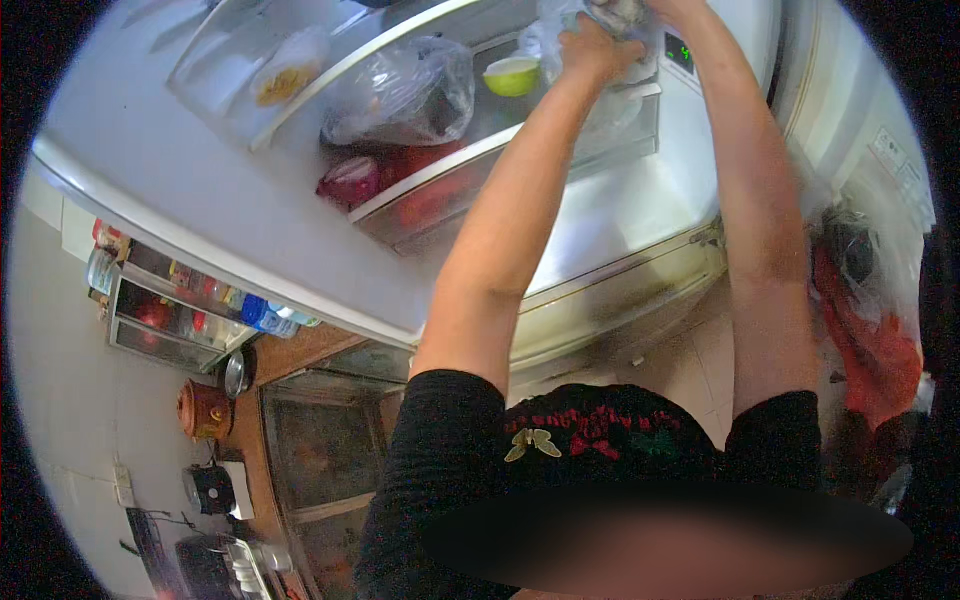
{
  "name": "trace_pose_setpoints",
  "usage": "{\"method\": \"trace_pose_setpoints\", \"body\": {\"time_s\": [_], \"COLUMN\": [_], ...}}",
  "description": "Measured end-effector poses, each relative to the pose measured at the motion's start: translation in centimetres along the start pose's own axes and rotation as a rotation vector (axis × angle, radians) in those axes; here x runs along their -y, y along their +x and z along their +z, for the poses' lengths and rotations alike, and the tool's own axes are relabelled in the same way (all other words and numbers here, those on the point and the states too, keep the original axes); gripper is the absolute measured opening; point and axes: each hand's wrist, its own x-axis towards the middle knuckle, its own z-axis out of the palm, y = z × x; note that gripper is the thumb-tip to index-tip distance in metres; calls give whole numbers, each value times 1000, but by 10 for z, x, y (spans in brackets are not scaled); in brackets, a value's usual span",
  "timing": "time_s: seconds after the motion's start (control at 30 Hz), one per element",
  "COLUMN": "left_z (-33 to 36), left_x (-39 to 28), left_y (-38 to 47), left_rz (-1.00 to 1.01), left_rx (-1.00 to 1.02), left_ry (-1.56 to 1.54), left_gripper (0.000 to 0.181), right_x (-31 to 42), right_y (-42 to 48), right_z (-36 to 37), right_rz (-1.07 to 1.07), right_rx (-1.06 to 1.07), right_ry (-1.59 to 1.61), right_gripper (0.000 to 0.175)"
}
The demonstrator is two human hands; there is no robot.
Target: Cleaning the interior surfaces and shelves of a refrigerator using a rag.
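Note:
Both arms reach into an open refrigerator (622, 202). My left hand (600, 49) is at a crinkled clear plastic bag (551, 37), its fingers curled against it and its thumb pointing right. A pale wrapped item (621, 13) lies between my hands at the top edge of the view; what it is cannot be made out. My right hand (675, 7) is beside that item, with its fingers cut off by the picture's edge. Left of my left hand sits a cut green-skinned fruit or vegetable (512, 77), its pale side up.
A large clear bag (405, 94) and a purple-red vegetable (351, 182) lie in the white-rimmed compartment. Above left is a bag of yellowish food (285, 84). A lit display (681, 54) is on the inner wall. A red bag (874, 360) hangs right; a brown pot (204, 409) stands left.

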Motion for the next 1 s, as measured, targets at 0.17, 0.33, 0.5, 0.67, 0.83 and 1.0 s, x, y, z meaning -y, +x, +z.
{"method": "trace_pose_setpoints", "body": {"time_s": [0.17,0.33,0.5,0.67,0.83,1.0], "left_z": [31,39,35,41,19,-18], "left_x": [7,37,69,23,10,4], "left_y": [29,42,46,18,7,-29], "left_rz": [-121,-15,-51,-248,-167,115], "left_rx": [32,-223,-238,112,-2,-195], "left_ry": [54,-101,-668,-1355,-366,467], "left_gripper": [114,75,64,67,78,61], "right_x": [-5,-23,-18,-31,-2,-9], "right_y": [-7,1,11,1,3,-16], "right_z": [-15,-23,-14,-22,2,1], "right_rz": [10,-7,17,122,86,82], "right_rx": [-35,13,36,18,-5,-41], "right_ry": [-53,41,185,315,292,230], "right_gripper": [16,18,17,16,16,18]}}
